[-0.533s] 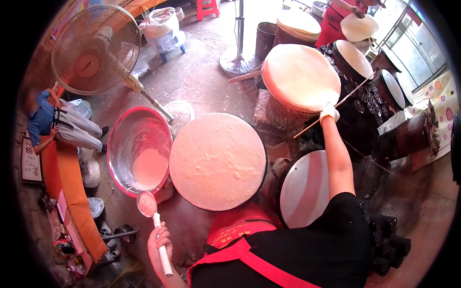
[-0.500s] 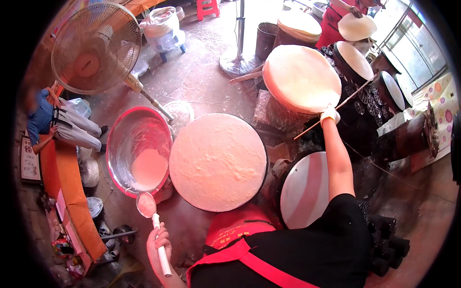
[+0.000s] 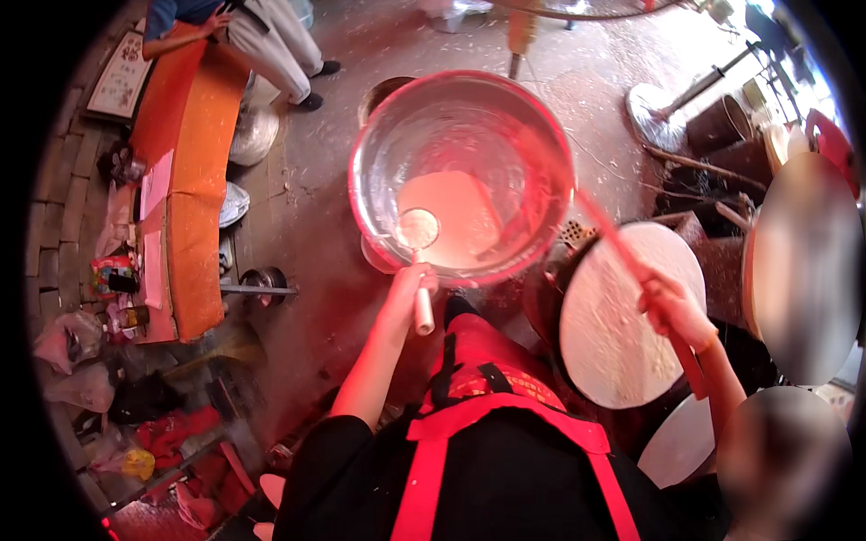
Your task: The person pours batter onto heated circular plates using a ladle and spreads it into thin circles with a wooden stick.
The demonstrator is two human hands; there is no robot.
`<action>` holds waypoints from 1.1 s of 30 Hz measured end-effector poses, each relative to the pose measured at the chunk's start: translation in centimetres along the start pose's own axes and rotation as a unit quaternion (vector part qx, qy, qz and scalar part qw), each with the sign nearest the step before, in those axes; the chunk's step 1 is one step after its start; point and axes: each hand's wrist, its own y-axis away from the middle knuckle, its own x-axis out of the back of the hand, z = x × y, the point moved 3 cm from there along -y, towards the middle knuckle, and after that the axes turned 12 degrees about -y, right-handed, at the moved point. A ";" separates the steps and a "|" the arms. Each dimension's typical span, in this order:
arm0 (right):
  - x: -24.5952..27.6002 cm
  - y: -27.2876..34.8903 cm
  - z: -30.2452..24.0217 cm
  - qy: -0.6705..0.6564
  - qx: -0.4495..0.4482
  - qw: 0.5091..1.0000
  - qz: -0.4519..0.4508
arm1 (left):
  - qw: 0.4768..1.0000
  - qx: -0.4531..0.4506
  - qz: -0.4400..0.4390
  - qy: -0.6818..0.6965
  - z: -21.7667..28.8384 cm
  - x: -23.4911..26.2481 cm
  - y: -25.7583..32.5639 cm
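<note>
My left hand is closed round the white handle of a ladle. The ladle's bowl holds pale batter, above the near side of a large metal basin with a pinkish-red rim. More batter lies in the basin's bottom. My right hand grips a long flat wooden stick, smeared by motion, whose far end points at the basin's right rim. Below that hand is a round griddle covered by a pale, thin pancake.
Another round griddle stands at the lower right, partly behind my arm. A blurred round shape fills the right edge. On the left are an orange-covered table and a standing person. A pole with a wrapped base stands far right.
My view has swung left, towards the basin. The ladle has come over the basin. My right hand has left the pancake stack and is now above the pancake-covered griddle with a stick.
</note>
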 end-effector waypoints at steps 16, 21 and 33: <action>-20.8 -25.8 -12.2 0.479 0.113 0.820 -0.293 | 0.998 -0.026 0.059 -0.008 5.8 4.7 -15.2; -17.9 -15.0 -4.1 0.372 0.132 0.900 -0.184 | 0.895 -0.048 0.179 -0.405 6.0 3.5 -12.6; -19.7 -4.7 7.2 -0.212 -0.095 0.967 0.102 | 0.590 -0.407 0.058 -0.695 7.9 -6.5 -12.9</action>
